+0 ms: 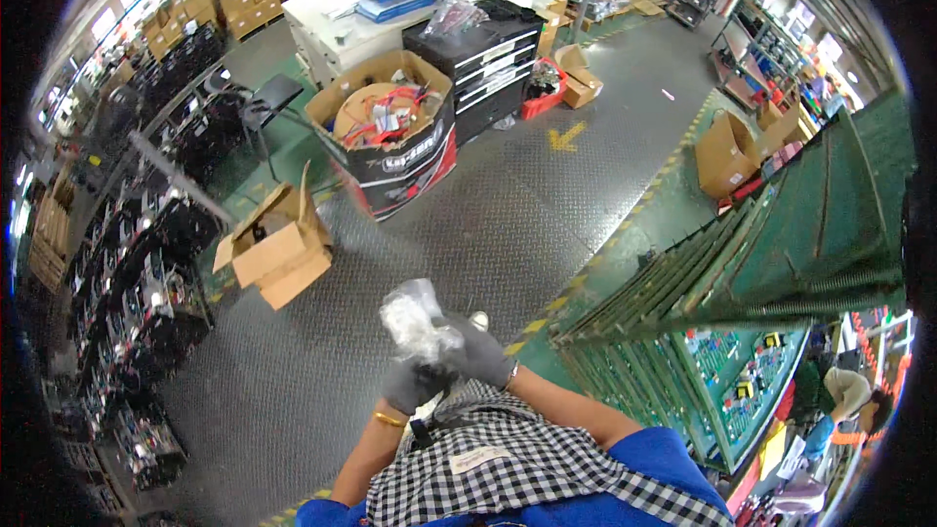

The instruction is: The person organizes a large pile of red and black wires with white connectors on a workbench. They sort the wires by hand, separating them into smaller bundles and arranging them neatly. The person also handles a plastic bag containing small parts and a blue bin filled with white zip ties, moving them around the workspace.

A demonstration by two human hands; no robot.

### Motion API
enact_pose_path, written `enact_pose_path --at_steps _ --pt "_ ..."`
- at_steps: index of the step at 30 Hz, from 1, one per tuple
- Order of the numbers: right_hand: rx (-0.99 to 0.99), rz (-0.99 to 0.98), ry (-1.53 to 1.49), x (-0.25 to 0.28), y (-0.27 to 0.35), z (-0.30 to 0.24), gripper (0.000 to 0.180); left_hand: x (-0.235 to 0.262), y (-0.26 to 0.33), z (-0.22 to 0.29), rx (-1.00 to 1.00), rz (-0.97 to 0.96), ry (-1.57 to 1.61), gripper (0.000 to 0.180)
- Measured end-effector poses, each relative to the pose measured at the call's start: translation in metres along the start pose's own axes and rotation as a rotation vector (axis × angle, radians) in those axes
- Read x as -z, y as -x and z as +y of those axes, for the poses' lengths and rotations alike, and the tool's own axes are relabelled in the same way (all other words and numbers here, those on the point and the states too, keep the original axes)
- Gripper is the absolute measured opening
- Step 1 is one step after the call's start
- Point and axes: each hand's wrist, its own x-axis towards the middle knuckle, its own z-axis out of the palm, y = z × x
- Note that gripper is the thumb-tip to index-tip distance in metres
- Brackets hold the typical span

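A crumpled clear plastic bag (pixel 415 319) is held out in front of my checked apron. My right hand (pixel 476 351), in a dark grey glove, grips it from the right side. My left hand (pixel 415 385), gloved the same way, is closed just below, close against the right one. Its fingers are partly hidden, and what it holds cannot be made out. Whether anything lies inside the bag is too blurred to tell.
An open cardboard box (pixel 283 244) lies on the metal floor to the left. Behind it stands a large carton (pixel 395 171) of scraps beside a black drawer cabinet (pixel 478 68). Green racks (pixel 673 332) with circuit boards rise close on my right. Another person (pixel 844 400) is at far right.
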Motion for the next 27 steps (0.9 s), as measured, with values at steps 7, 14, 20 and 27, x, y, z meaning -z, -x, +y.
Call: enact_pose_path --at_steps 7,14,20,27 --pt "0.004 -0.131 0.101 0.085 -0.150 0.008 0.083 -0.014 -0.118 0.102 0.007 -0.109 -0.533 0.041" --pt "-0.319 0.252 -0.367 0.179 -0.250 0.103 0.066 -0.170 -0.230 0.169 0.162 -0.251 -0.062 0.043" --pt "-0.486 0.573 -0.319 0.298 -0.299 0.188 0.051 -0.202 -0.372 0.222 0.330 -0.149 -0.314 0.047" --pt "-0.658 0.947 0.198 0.439 -0.273 0.345 0.035 -0.221 -0.558 0.303 0.097 -0.005 -0.821 0.040"
